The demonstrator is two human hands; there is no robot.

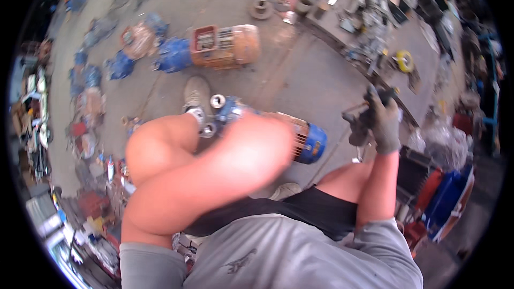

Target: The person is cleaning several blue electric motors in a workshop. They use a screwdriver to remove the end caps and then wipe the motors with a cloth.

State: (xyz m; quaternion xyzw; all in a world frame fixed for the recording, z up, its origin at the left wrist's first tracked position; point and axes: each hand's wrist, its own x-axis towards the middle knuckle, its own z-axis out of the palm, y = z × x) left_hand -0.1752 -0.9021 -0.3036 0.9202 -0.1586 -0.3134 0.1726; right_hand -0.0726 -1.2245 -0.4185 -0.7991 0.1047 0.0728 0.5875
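My right hand (386, 126), in a grey glove, is raised at the right above the floor. It is closed round a dark tool-like object (360, 128) with stubby ends; blur hides its exact kind. My left forearm (214, 176) is bare and smeared by motion, reaching across in front of my legs. The hand at its end cannot be made out. Beneath and beyond that arm an electric motor (310, 143) with a blue end cover and rusty fins lies between my feet. Its blue front part (229, 108) shows past the arm, near two metal rings (217, 101).
A rusty orange motor with a blue gearbox (227, 47) lies ahead, with more blue and rusty units (138, 42) to its left. Loose parts cover a metal plate (409, 83) at the right, with a yellow tape roll (404, 61). Plastic bags (444, 144) lie at far right.
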